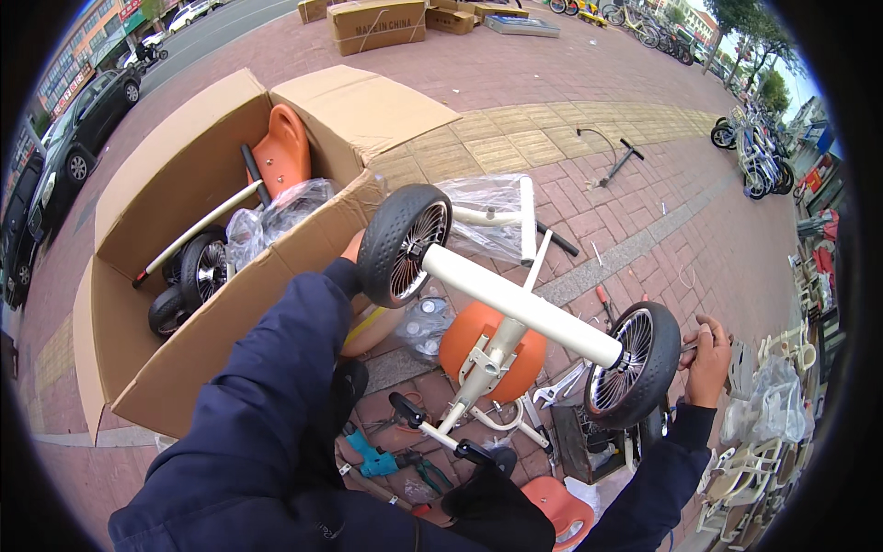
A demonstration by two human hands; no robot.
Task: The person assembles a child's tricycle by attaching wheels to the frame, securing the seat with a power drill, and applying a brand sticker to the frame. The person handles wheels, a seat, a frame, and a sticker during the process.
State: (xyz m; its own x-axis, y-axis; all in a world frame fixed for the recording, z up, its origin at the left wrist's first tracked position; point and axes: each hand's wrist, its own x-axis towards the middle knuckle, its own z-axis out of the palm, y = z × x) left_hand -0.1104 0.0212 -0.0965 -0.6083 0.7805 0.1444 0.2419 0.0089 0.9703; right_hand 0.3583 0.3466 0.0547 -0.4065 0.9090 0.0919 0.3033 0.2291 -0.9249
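Navy sleeve (pixel 267 377) foremost; right fingers (pixel 710 324) pinch a rod (pixel 689 347) — left hand (pixel 352 247) mostly hidden, can't tell — slackness could tip the tricycle frame (pixel 524 306).

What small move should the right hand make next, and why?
Perhaps work the slim piece pinched in the right hand toward the right wheel: it shows just beyond that wheel's outer side, while the left hand, mostly hidden, is at the left wheel.

The jacket (pixel 239 497) I see from here is dark navy, its long sleeves (pixel 262 382) loose and creased. I can make out a black ribbed cuff (pixel 696 423) at the bare right hand (pixel 706 368), a small pale mark (pixel 328 532) low on the jacket, and black trousers (pixel 501 511).
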